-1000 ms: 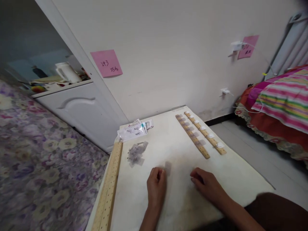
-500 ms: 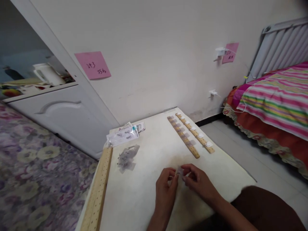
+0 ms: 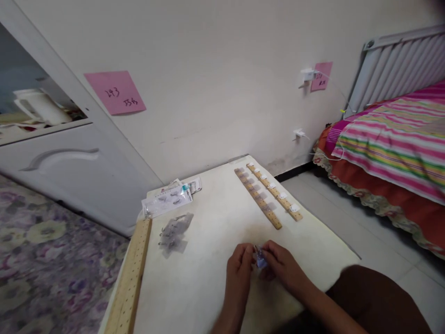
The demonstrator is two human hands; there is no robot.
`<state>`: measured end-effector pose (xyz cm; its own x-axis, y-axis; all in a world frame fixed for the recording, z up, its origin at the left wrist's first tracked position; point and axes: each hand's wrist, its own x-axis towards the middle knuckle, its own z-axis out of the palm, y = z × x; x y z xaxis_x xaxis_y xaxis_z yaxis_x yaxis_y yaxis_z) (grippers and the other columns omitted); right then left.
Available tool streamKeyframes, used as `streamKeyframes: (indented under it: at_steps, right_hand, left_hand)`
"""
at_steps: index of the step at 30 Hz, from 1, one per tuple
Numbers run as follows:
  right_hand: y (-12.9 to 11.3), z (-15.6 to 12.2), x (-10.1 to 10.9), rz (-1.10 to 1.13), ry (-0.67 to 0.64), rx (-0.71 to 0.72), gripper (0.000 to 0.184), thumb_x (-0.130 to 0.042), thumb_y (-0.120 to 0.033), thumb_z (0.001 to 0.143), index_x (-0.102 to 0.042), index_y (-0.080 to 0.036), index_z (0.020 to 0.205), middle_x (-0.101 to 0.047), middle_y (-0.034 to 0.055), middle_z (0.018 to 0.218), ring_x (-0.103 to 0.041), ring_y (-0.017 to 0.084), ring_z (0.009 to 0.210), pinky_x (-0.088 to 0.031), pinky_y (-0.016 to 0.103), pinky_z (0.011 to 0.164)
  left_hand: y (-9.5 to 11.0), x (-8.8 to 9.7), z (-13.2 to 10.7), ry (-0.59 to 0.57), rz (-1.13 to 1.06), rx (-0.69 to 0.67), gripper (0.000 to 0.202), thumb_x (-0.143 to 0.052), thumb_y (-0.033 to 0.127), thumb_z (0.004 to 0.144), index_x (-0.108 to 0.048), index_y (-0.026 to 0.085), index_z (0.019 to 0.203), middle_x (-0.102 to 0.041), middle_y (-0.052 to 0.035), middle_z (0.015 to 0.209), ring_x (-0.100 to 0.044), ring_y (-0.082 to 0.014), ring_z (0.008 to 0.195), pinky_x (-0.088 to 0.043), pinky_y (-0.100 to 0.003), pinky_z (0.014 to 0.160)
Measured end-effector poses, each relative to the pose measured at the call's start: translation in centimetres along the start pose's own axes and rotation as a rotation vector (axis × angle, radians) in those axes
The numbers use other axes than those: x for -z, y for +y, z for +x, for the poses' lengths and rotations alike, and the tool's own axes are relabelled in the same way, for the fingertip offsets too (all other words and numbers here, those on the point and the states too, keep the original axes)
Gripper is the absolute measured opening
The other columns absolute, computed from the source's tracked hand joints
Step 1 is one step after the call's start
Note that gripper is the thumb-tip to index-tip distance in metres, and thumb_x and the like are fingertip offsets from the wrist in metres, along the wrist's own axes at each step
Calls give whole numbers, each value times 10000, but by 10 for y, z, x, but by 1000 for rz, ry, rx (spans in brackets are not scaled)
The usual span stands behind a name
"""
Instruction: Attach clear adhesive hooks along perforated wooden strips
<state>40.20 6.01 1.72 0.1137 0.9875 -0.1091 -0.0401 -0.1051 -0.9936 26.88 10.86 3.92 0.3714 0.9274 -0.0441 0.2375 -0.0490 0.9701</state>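
Observation:
My left hand (image 3: 239, 267) and my right hand (image 3: 282, 265) meet over the near middle of a white table (image 3: 215, 287). Both pinch a small clear plastic piece (image 3: 260, 260) between their fingertips, just above the tabletop. Beyond them lie two narrow wooden strips (image 3: 259, 198) side by side; the right strip carries a row of white round hooks (image 3: 294, 208). A long perforated wooden strip (image 3: 129, 278) runs along the table's left edge.
A pile of clear small packets (image 3: 173, 229) and flat printed packs (image 3: 168, 201) lie at the far left of the table. A striped bed (image 3: 392, 144) stands right, a radiator behind it. A white cabinet (image 3: 62, 171) and flowered covering (image 3: 41, 260) are left.
My hands have come together from resting apart on the table and now hold the small clear piece between them. The view has swung a little to the right.

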Motion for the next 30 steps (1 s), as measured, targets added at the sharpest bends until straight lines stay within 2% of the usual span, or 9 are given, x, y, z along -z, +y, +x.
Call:
streamKeyframes:
  at_steps: [2, 4, 9, 15, 19, 22, 26, 30]
  right_hand:
    - [1, 1, 1, 49, -30, -48, 256, -434, -440, 889, -483, -207, 797, -586, -31, 640, -607, 145, 509, -456, 239, 456]
    - [1, 2, 2, 22, -32, -32, 252, -432, -416, 894, -499, -198, 785, -557, -44, 571, -569, 127, 459, -438, 226, 437]
    - [4, 5, 6, -70, -23, 20, 201, -443, -334, 887, -561, -178, 843, -522, -56, 525, -504, 99, 432, -411, 212, 449]
    - [3, 2, 4, -136, -44, 20, 206, -474, -282, 847, -591, -167, 972, -546, -40, 610, -527, 104, 484, -437, 223, 484]
    - [5, 0, 2, -179, -33, 3, 272, -479, -258, 818, -567, -172, 1061, -559, -30, 682, -566, 115, 521, -459, 235, 510]
    - [11, 0, 0, -258, -18, 5, 299, -474, -261, 810, -549, -173, 1087, -597, -6, 776, -598, 123, 544, -475, 255, 548]
    - [22, 1, 0, -362, -35, 4, 282, -455, -283, 815, -553, -173, 1056, -613, 5, 778, -610, 140, 566, -479, 274, 589]
    - [28, 1, -2, -443, -69, 28, 271, -441, -289, 813, -554, -174, 1031, -619, 8, 754, -603, 152, 589, -472, 279, 616]
  left_hand:
    - [-2, 1, 1, 1, -40, 22, 195, -504, 372, 836, -557, 185, 824, -575, 7, 700, -542, -129, 640, -438, -248, 600]
    - [-4, 0, 2, 12, -90, 56, 139, -567, 304, 779, -528, 191, 851, -576, 12, 748, -544, -114, 628, -440, -236, 589]
    - [-8, -2, 6, 2, -206, 117, 312, -601, 250, 716, -517, 187, 1010, -555, 28, 763, -547, -102, 619, -433, -220, 558]
    - [-15, -2, 8, -9, -251, 113, 288, -607, 247, 699, -566, 166, 973, -532, 44, 680, -517, -90, 563, -414, -213, 527]
    - [-22, 5, 6, 13, -198, 118, 264, -589, 268, 702, -594, 148, 938, -532, 47, 639, -524, -92, 534, -419, -218, 525]
    - [-31, 23, 6, 75, -134, 116, 262, -585, 284, 705, -609, 137, 920, -538, 47, 600, -519, -95, 523, -411, -215, 525]
    - [-48, 65, 12, 228, -22, 94, 244, -568, 317, 737, -626, 148, 903, -547, 47, 591, -491, -90, 523, -367, -197, 509]
    - [-62, 104, 25, 370, 109, 57, 232, -544, 324, 760, -644, 159, 889, -582, 31, 635, -514, -110, 579, -383, -210, 549]
